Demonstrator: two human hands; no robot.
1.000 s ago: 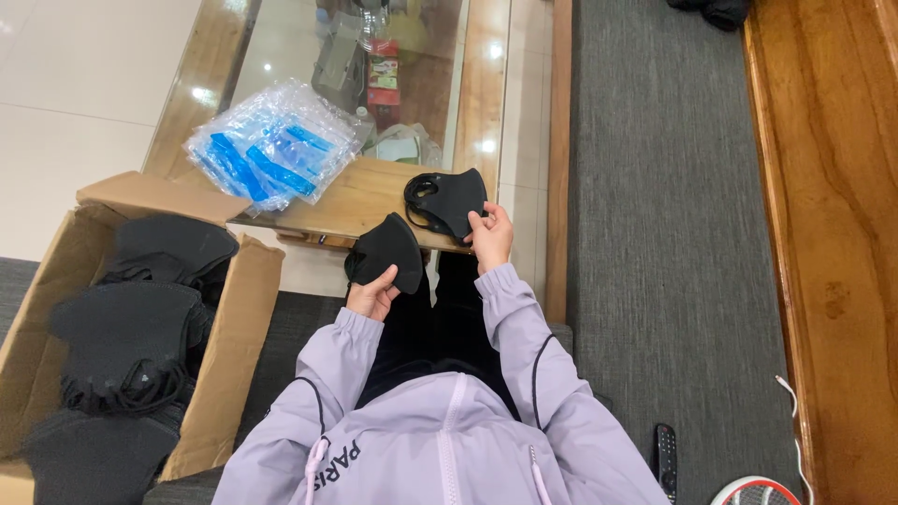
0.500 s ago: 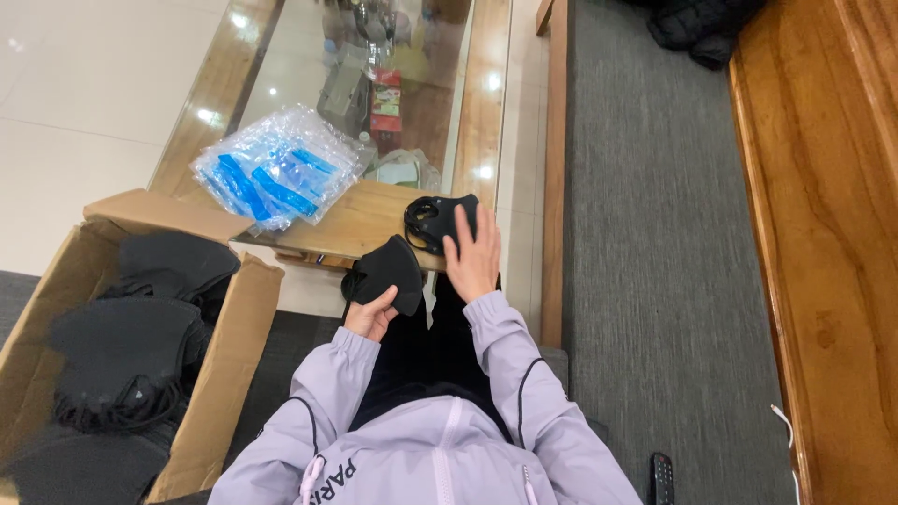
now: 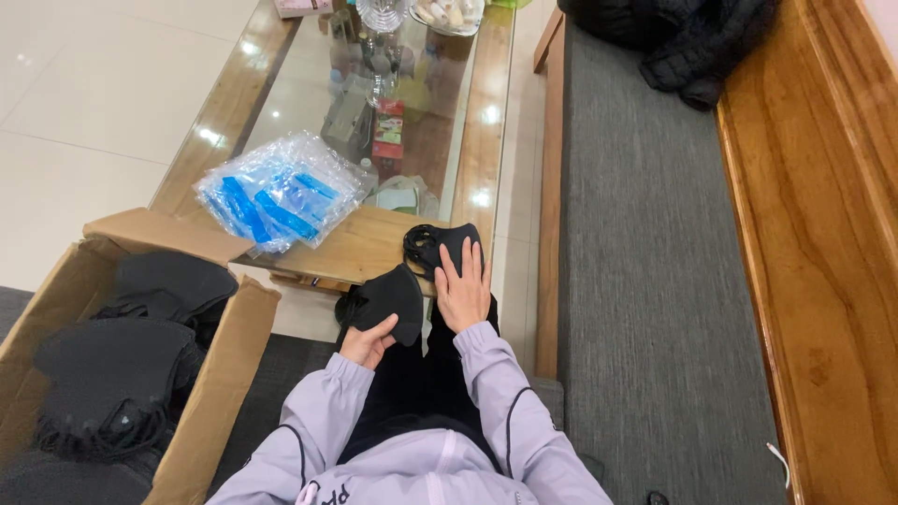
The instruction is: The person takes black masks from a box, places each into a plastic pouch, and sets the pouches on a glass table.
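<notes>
My left hand (image 3: 367, 342) pinching black mask (image 3: 390, 301) above lap. My right hand (image 3: 462, 290) flat, fingers spread, pressing second black mask (image 3: 440, 245) on worktop (image 3: 355, 248) corner. Cardboard box (image 3: 220, 365) of masks at left.

We see both arms in lilac sleeves, elbows bent, forearms angled fwd & slightly inward; wrists close together; our left hand (image 3: 368, 340) sits low, nearer the body, palm partly up, fingers (image 3: 382, 326) curled w/ thumb pinching shut on sth held; our right hand (image 3: 462, 285) lies further fwd, palm down, flat; its fingers (image 3: 456, 258) straight, slightly spread, pressing down, not curled; hands just beside each other, not touching as far as we can tell.
</notes>
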